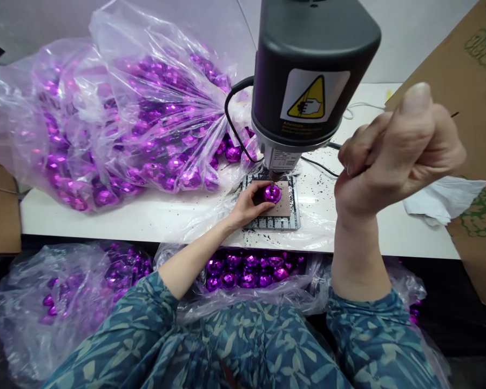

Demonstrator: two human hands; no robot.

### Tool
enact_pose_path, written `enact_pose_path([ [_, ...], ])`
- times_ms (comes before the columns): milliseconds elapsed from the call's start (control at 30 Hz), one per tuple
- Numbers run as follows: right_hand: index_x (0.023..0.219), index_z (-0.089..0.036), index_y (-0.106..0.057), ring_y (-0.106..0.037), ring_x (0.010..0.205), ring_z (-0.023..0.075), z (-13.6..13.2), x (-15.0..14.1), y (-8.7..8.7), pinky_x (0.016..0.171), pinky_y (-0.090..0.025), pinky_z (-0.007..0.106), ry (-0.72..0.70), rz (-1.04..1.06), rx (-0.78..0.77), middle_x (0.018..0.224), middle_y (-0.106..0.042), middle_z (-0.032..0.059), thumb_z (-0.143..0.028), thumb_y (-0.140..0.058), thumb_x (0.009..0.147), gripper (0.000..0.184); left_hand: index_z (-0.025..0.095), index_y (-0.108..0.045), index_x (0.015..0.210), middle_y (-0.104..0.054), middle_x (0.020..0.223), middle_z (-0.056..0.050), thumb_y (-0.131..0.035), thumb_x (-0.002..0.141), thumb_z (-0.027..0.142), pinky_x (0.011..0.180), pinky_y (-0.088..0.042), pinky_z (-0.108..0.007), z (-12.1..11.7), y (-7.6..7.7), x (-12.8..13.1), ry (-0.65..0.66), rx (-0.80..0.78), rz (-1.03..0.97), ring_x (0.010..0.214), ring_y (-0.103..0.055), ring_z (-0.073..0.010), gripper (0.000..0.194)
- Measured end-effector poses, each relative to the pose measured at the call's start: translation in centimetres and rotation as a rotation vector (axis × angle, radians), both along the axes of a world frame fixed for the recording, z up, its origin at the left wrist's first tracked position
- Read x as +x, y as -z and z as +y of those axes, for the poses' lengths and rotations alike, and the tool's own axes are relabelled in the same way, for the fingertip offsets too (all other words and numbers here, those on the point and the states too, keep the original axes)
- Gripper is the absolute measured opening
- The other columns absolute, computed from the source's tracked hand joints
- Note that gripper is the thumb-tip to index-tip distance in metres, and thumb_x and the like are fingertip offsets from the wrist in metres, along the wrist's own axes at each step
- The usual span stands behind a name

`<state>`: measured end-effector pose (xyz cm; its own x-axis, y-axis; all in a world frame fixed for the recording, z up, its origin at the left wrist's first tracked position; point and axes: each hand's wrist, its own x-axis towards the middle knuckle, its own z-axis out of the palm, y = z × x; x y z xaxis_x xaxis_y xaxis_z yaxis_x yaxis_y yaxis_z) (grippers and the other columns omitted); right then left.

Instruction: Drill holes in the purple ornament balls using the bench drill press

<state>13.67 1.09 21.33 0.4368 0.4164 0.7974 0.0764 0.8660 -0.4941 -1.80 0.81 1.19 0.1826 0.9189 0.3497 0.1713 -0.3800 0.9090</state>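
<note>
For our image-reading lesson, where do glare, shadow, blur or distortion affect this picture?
Head view: streaks of glare on the large plastic bag, glints on the held ball; deep shadow below the tabletop; the raised right hand looms large, probably from closeness and a wide lens; fine print on the silver label is unreadable.
</note>
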Motion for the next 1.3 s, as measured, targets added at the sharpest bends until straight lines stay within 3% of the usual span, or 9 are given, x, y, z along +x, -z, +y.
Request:
enact_pose_path([
  [233, 0.054, -0.016, -0.017, -0.027, 0.035, 0.0017, -0.3, -0.1, 1.4, 0.040, -0.019, 0.024, -0.063, 0.014, 0.091, 0.043, -0.015, -0.0054, -0.031, -0.058, 0.094, 0.059, 0.020, -0.061, 0.129, -0.068, 0.130, -0.013, -0.083, 0.082, 0.046, 0.109, -0.055, -0.050, 0.0, 0.4, 0.0, -0.008, 0.020, -0.009, 0.122, -0.066, -0.0284, 0.058],
  [367, 0.060, -0.016, -0.012, -0.021, 0.033, 0.0005, 0.5, 0.0, 2.6, 0.039, -0.018, 0.020, -0.040, 0.030, 0.224, 0.043, -0.011, -0.0053, -0.031, -0.056, 0.095, 0.058, 0.021, -0.061, 0.129, -0.067, 0.131, -0.013, -0.082, 0.083, 0.045, 0.108, -0.054, -0.050, -0.1, 0.3, -0.1, -0.017, 0.021, 0.011, 0.123, -0.066, -0.0285, 0.056],
  [533, 0.059, -0.019, -0.021, -0.017, 0.033, 0.0026, 1.4, 0.5, 4.3, 0.036, -0.018, 0.021, -0.031, 0.087, 0.278, 0.043, -0.012, -0.0071, -0.037, -0.063, 0.089, 0.055, 0.022, -0.062, 0.128, -0.068, 0.130, -0.013, -0.083, 0.082, 0.046, 0.107, -0.055, -0.050, -0.1, 0.2, -0.1, -0.028, 0.025, 0.019, 0.122, -0.066, -0.0283, 0.057],
  [700, 0.064, -0.017, -0.009, -0.011, 0.030, 0.0010, 1.6, 0.9, 5.1, 0.034, -0.018, 0.019, 0.013, 0.073, 0.280, 0.041, -0.004, -0.0077, -0.036, -0.064, 0.086, 0.063, 0.021, -0.062, 0.127, -0.068, 0.129, -0.013, -0.083, 0.082, 0.049, 0.107, -0.055, -0.050, -0.1, 0.2, -0.1, -0.032, 0.027, 0.012, 0.121, -0.066, -0.0287, 0.058],
  [967, 0.064, -0.017, -0.016, -0.011, 0.028, 0.0005, 1.9, 1.0, 5.5, 0.032, -0.017, 0.017, -0.127, -0.135, 0.568, 0.038, -0.016, -0.0095, -0.009, -0.049, 0.087, 0.042, 0.020, -0.060, 0.127, -0.067, 0.130, -0.014, -0.082, 0.081, 0.054, 0.108, -0.054, -0.050, -0.1, 0.4, 0.1, -0.028, 0.013, -0.010, 0.123, -0.066, -0.0291, 0.060],
  [1033, 0.062, -0.017, -0.017, -0.013, 0.027, 0.0009, 1.5, 0.8, 5.1, 0.031, -0.017, 0.017, -0.141, -0.124, 0.554, 0.037, -0.017, -0.0097, -0.010, -0.051, 0.089, 0.044, 0.021, -0.057, 0.127, -0.068, 0.128, -0.013, -0.081, 0.081, 0.056, 0.105, -0.056, -0.049, 0.0, 0.7, 0.2, -0.020, -0.006, -0.034, 0.120, -0.067, -0.0282, 0.062],
  [1133, 0.056, -0.016, -0.019, -0.021, 0.030, 0.0015, 0.8, 0.4, 3.0, 0.035, -0.016, 0.021, -0.099, -0.016, 0.289, 0.040, -0.016, -0.0077, -0.019, -0.056, 0.093, 0.052, 0.022, -0.053, 0.124, -0.069, 0.122, -0.012, -0.082, 0.081, 0.055, 0.100, -0.058, -0.047, 0.1, 0.9, 0.4, -0.024, 0.004, -0.061, 0.114, -0.069, -0.0263, 0.062],
  [1233, 0.052, -0.018, -0.034, -0.034, 0.037, 0.0029, 1.1, 0.0, 0.2, 0.042, -0.018, 0.024, -0.070, 0.028, 0.152, 0.043, -0.029, -0.0061, -0.023, -0.060, 0.092, 0.048, 0.021, -0.054, 0.117, -0.068, 0.117, -0.011, -0.083, 0.082, 0.051, 0.097, -0.058, -0.045, -0.8, 0.4, 0.3, -0.143, 0.071, -0.016, 0.110, -0.069, -0.0252, 0.055],
  [1300, 0.056, -0.020, -0.039, -0.035, 0.036, 0.0029, 1.7, 0.0, -1.1, 0.043, -0.018, 0.023, -0.126, 0.010, 0.078, 0.043, -0.028, -0.0078, -0.038, -0.067, 0.087, 0.045, 0.021, -0.055, 0.114, -0.067, 0.115, -0.009, -0.083, 0.082, 0.049, 0.095, -0.057, -0.045, -2.5, -0.2, 0.1, -0.244, 0.156, 0.073, 0.110, -0.068, -0.0250, 0.051],
])
